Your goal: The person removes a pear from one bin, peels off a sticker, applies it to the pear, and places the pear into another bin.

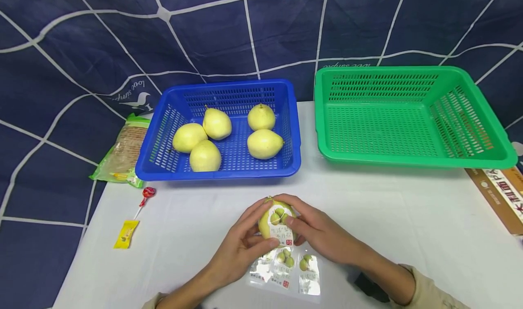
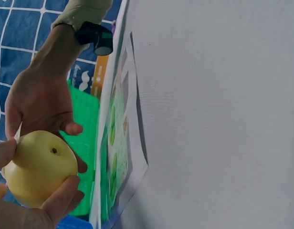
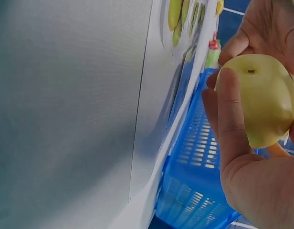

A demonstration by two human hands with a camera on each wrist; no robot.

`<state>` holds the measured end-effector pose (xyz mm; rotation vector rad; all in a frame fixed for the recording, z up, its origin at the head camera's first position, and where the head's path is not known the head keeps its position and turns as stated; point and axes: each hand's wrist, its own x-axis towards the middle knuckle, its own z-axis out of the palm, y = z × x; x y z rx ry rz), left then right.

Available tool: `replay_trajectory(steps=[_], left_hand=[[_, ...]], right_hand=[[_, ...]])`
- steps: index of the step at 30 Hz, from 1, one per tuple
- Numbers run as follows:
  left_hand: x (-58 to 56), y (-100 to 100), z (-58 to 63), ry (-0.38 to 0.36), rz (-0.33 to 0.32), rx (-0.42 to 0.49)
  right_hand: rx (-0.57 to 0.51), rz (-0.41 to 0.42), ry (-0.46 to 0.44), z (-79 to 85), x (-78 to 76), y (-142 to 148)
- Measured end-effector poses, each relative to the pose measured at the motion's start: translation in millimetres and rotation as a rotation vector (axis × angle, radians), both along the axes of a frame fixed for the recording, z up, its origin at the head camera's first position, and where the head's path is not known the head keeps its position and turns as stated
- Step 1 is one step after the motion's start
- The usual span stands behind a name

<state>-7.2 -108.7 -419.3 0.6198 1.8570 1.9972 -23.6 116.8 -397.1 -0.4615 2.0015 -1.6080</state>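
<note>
**Two hands hold one pear above a sticker sheet, low in the centre of the frame**

In the head view, a person's left hand [image 1: 241, 250] and right hand [image 1: 323, 238] meet at lower centre, both wrapped around a single yellow pear [image 1: 273, 222]. The pear sits between the two palms, held just above the white table [image 1: 408, 236], its long axis roughly upright with the stem end toward the top of the frame. The left fingers [image 1: 255, 216] curl round the pear's left side. The right fingers curl round its right side, and the thumb and forefinger press on a white sticker [image 1: 282, 225] on the pear's front face. Both hands are equally near; the pear lies straight between them.

Directly below the hands, touching the table, lies one sticker sheet [image 1: 286, 272] with pear pictures on it.

Further up the frame stand two baskets. The blue basket [image 1: 163, 163], upper left of centre, holds five pears. The green basket [image 1: 408, 159], upper right, holds nothing visible.

At the left edge lie one lollipop [image 1: 146, 195], one small yellow sachet [image 1: 126, 234] and one green packet [image 1: 122, 156]. A brown box [image 1: 500, 195] shows at the right edge.
</note>
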Motion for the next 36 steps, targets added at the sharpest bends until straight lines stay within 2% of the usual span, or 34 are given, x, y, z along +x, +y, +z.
replay_trajectory(steps=[2,6,8,11,18,25,29,36], left_hand=[[0.3,0,2.0,-0.068,-0.012,-0.020],[0.2,-1,6.5,-0.261,-0.004,-0.082],[-0.5,-1,7.6,-0.305,0.014,-0.100],[-0.9,0,8.4,-0.317,0.028,-0.109],[-1.0,3,10.0,-0.330,0.036,-0.141],[-0.7,5,10.9,-0.331,0.046,-0.152],[-1.2,6,12.6,-0.326,0.044,-0.142],[-6.0,7,16.7,-0.340,0.002,-0.059]], right_hand=[[-0.044,-0.004,-0.031,0.3,-1.1,1],[-0.066,-0.019,-0.057,0.6,-2.3,0],[-0.058,-0.024,-0.062,0.6,-2.6,-1],[-0.055,-0.013,-0.065,-0.4,-2.2,-2],[-0.054,0.019,-0.002,-4.2,-0.9,-2],[-0.150,0.072,-0.080,-3.4,-1.1,4],[-0.173,0.055,-0.090,-1.6,-1.6,7],[-0.178,0.030,0.037,1.4,-2.3,12]])
